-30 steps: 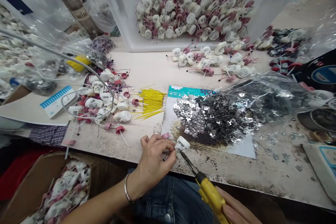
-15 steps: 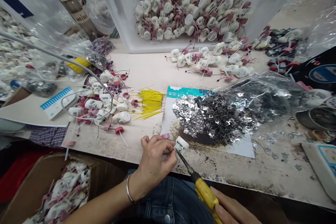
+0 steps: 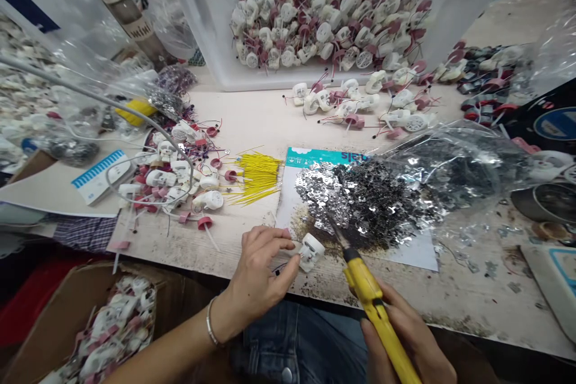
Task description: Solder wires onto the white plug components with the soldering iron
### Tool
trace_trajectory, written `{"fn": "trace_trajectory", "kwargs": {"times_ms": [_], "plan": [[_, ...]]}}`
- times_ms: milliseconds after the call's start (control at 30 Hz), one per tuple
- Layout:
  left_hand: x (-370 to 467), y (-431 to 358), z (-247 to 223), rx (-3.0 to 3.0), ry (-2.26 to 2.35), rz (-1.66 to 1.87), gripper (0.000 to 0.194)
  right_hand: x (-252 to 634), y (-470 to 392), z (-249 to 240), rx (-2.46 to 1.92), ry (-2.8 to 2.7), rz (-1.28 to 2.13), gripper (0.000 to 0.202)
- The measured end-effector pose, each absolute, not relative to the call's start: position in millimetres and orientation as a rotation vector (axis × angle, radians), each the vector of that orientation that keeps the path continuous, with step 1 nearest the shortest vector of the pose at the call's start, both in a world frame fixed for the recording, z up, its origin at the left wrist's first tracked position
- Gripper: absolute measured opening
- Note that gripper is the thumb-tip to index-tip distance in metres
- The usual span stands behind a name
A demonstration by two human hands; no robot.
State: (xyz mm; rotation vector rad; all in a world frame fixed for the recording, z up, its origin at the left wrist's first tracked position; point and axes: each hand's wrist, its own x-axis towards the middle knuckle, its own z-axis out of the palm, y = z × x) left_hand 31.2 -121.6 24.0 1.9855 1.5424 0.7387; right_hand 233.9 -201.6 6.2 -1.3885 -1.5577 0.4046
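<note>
Pinches a white plastic housing in the left hand, just in front of the heap of metal pieces, toward its left end. Grips a yellow soldering iron in the right hand, with its tip at the heap's near-left edge; cannot tell whether touching.

Left hand: bare; slim, rounded, shiny silver-coloured metal bangle at the wrist
Right hand: bare
Dark blue denim garment: stitched seams, round silver-coloured metal button
</note>
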Motion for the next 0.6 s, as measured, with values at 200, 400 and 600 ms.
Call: {"fn": "trace_trajectory", "kwargs": {"times_ms": [200,400,600], "plan": [[17.9,-107.9,33.7,2.223,1.326,0.519,0.010,204.9,-145.7,-14.4,-1.203,-1.576,0.282,0.020],[22.2,-90.3,29.9,2.114,1.301,0.227,0.018,196.7,-138.3,-22.6,-1.230,-1.573,0.358,0.020],[39.4,-70.1,9.4,2.221,1.504,0.211,0.019,203.6,-154.5,-15.6,-1.195,-1.500,0.416,0.018]]}}
